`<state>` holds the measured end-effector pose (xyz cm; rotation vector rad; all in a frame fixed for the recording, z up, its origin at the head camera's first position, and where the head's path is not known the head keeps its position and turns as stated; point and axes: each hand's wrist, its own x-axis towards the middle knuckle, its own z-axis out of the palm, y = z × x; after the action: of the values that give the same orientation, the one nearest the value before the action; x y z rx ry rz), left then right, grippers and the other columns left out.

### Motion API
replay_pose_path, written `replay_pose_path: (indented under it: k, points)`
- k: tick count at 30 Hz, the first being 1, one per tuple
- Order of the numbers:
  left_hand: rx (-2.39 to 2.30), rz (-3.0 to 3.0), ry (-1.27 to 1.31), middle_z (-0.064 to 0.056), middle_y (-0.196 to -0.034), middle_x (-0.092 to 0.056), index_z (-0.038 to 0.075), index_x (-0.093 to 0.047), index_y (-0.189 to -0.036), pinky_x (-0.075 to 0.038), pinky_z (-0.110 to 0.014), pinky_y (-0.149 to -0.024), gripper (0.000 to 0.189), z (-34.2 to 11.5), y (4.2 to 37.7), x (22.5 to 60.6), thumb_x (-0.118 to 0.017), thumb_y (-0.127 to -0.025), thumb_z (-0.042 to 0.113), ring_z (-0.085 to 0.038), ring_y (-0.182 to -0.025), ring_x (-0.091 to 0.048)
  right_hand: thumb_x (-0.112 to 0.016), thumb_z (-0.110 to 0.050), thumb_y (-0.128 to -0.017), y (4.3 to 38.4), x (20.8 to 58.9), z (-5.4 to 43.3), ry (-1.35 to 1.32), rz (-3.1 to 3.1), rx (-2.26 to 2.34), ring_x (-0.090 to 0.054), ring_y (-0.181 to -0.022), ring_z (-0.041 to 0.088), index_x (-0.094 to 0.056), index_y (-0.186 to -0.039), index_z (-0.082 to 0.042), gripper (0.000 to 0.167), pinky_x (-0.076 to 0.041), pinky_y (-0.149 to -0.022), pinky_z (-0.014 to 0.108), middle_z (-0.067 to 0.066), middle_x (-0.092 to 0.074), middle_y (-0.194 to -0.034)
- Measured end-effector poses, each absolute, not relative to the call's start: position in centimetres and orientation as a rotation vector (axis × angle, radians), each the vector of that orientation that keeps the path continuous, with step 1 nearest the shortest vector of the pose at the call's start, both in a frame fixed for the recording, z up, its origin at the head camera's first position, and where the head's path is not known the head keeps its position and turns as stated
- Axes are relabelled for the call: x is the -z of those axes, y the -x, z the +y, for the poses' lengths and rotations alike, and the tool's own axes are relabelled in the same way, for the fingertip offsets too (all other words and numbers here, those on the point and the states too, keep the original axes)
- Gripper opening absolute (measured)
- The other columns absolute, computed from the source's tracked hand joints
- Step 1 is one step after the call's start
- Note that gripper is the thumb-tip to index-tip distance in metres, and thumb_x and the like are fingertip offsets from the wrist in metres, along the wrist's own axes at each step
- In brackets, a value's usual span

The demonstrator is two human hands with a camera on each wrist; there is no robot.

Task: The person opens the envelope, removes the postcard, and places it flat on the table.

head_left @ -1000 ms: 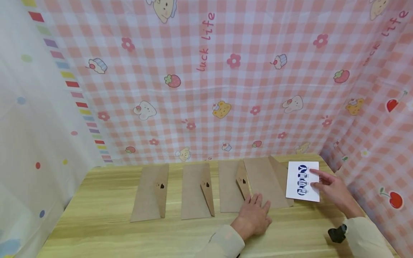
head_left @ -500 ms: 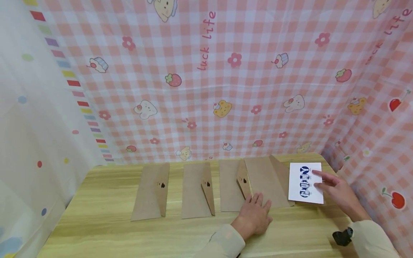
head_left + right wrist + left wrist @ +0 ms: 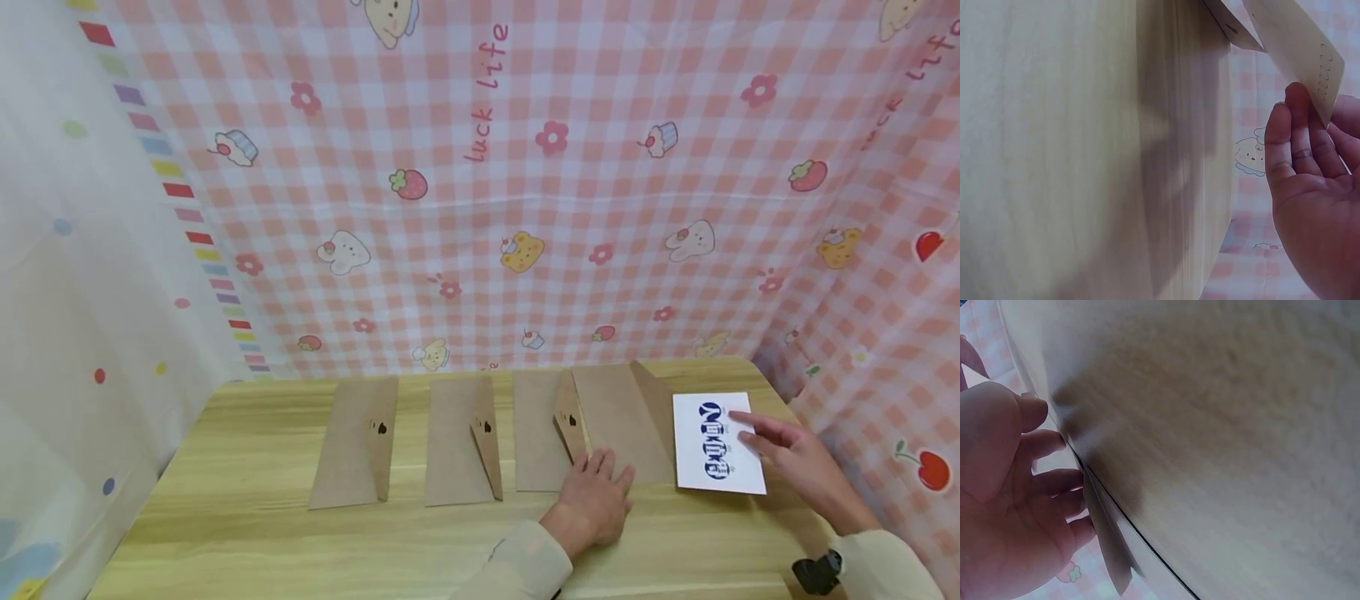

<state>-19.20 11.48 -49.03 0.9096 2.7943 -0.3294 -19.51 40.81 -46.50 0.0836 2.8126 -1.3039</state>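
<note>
My right hand (image 3: 806, 467) pinches a white card (image 3: 692, 467) with dark blue printing at its right edge, above the right end of the table. In the right wrist view, the thumb and fingers (image 3: 1300, 144) hold the card (image 3: 1291, 53) from both sides; lines of small writing run near its edge. Left of the card lies a brown envelope (image 3: 618, 429) with its flap (image 3: 654, 404) opened out to the right. My left hand (image 3: 592, 504) rests palm down with spread fingers at that envelope's lower left corner, touching the neighbouring envelope (image 3: 532, 437) too.
Two more brown envelopes, one in the middle (image 3: 456, 450) and one farther left (image 3: 348, 454), lie in the same row with flaps folded over. They sit on a wood-grain table (image 3: 247, 517). A pink checked cloth (image 3: 450, 217) hangs behind and to the right.
My right hand has brought the card toward the near edge and slightly right. The left hand stays at the envelope corner. The whole head view has shifted slightly.
</note>
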Motion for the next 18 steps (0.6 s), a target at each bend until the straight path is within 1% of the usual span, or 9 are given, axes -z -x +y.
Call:
replay_pose_path:
  k: [3, 6, 9, 11, 14, 18]
  points:
    - [0.331, 2.794, -0.903, 0.011, -0.162, -0.025, 0.042, -0.027, -0.154, -0.020, -0.029, -0.120, 0.050, 11.4, 19.2, 49.1, -0.030, -0.105, 0.051, -0.006, -0.149, -0.020, -0.055, -0.049, -0.099, 19.3, 46.7, 41.0, -0.065, 2.839, 1.297, -0.039, -0.104, -0.025, -0.053, -0.144, -0.012, 0.059, -0.042, -0.079, 0.010, -0.005, -0.055, -0.141]
    - [0.334, 2.793, -0.901, 0.011, -0.162, -0.025, 0.042, -0.026, -0.155, -0.020, -0.029, -0.120, 0.050, 11.4, 19.2, 49.1, -0.030, -0.105, 0.051, -0.006, -0.149, -0.020, -0.056, -0.047, -0.099, 19.0, 46.8, 41.1, -0.039, 2.859, 1.298, -0.037, -0.105, -0.025, -0.055, -0.143, -0.012, 0.056, -0.041, -0.078, 0.009, -0.015, -0.056, -0.136]
    - [0.338, 2.787, -0.900, 0.011, -0.162, -0.024, 0.042, -0.025, -0.155, -0.020, -0.029, -0.121, 0.051, 11.4, 19.2, 49.2, -0.029, -0.105, 0.051, -0.006, -0.149, -0.019, -0.057, -0.042, -0.100, 18.8, 46.9, 41.1, 0.002, 2.862, 1.328, -0.038, -0.105, -0.026, -0.056, -0.141, -0.009, 0.053, -0.040, -0.078, 0.008, -0.027, -0.054, -0.127]
    - [0.333, 2.784, -0.897, 0.011, -0.162, -0.024, 0.042, -0.025, -0.155, -0.019, -0.029, -0.121, 0.051, 11.4, 19.2, 49.2, -0.029, -0.105, 0.051, -0.006, -0.150, -0.019, -0.058, -0.037, -0.100, 18.6, 46.9, 41.1, 0.037, 2.863, 1.363, -0.039, -0.105, -0.026, -0.056, -0.140, -0.005, 0.051, -0.040, -0.078, 0.007, -0.033, -0.053, -0.122]
    - [0.333, 2.782, -0.892, 0.012, -0.162, -0.023, 0.042, -0.024, -0.155, -0.018, -0.030, -0.121, 0.051, 11.4, 19.2, 49.1, -0.028, -0.105, 0.050, -0.005, -0.150, -0.018, -0.058, -0.032, -0.101, 18.5, 47.1, 41.1, 0.081, 2.860, 1.401, -0.041, -0.105, -0.026, -0.057, -0.138, -0.002, 0.048, -0.039, -0.078, 0.007, -0.037, -0.053, -0.119]
    - [0.341, 2.784, -0.888, 0.012, -0.162, -0.023, 0.043, -0.023, -0.155, -0.018, -0.030, -0.121, 0.050, 11.5, 19.1, 49.1, -0.028, -0.105, 0.049, -0.005, -0.150, -0.018, -0.060, -0.025, -0.100, 18.4, 47.4, 41.2, 0.141, 2.869, 1.431, -0.045, -0.106, -0.024, -0.060, -0.134, 0.001, 0.042, -0.039, -0.078, 0.006, -0.036, -0.056, -0.118]
